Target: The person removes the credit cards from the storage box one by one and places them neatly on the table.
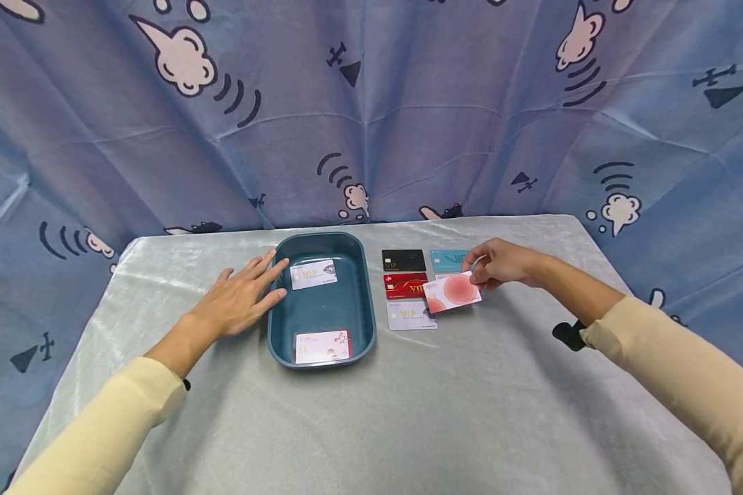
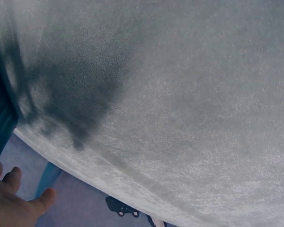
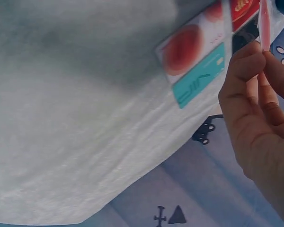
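My right hand (image 1: 501,265) pinches a white card with red circles (image 1: 453,292) by its upper right corner. The held card tilts over the table cards and overlaps them in the head view; the right wrist view shows it edge-on between thumb and fingers. Under and around it lie a teal card (image 1: 449,260), a red card (image 1: 404,286), a black card (image 1: 404,260) and a silver VIP card (image 1: 408,315). Another card with red circles (image 3: 184,52) lies beside the teal one. My left hand (image 1: 238,299) has its fingers spread at the left rim of the blue tray (image 1: 322,309).
Inside the tray are a silver-white VIP card (image 1: 313,273) near the far end and a white card with a red edge (image 1: 322,346) near the front. A pale cloth covers the table (image 1: 446,412). A patterned blue curtain (image 1: 408,137) hangs behind it.
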`<state>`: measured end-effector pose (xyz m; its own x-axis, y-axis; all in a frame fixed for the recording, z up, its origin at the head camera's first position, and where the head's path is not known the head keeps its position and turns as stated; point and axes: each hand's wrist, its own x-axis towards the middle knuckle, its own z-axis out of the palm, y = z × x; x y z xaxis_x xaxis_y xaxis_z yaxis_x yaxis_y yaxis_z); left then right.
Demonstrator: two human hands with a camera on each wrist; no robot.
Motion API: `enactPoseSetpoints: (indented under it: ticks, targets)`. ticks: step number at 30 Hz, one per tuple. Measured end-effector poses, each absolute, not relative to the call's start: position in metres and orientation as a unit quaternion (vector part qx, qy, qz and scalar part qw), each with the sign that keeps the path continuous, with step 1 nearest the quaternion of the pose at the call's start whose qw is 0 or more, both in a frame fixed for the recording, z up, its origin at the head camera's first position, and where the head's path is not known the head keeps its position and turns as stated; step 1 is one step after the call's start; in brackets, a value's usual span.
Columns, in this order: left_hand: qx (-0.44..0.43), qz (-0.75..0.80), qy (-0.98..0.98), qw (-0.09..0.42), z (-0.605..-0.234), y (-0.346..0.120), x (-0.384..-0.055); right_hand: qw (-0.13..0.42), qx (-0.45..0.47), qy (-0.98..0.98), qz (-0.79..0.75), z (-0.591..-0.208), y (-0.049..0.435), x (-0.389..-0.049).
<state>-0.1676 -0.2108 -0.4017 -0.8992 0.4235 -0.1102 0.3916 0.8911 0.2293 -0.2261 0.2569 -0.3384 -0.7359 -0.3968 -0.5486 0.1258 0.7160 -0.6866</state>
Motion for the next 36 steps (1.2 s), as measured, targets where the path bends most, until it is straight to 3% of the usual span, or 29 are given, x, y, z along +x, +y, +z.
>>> enactPoseSetpoints:
  ticks: [36]
  targets:
    - [0.21,0.104,0.969,0.074,-0.4,-0.21,-0.167,0.368,-0.049,0.86,-0.35,-0.38,0.29,-0.208]
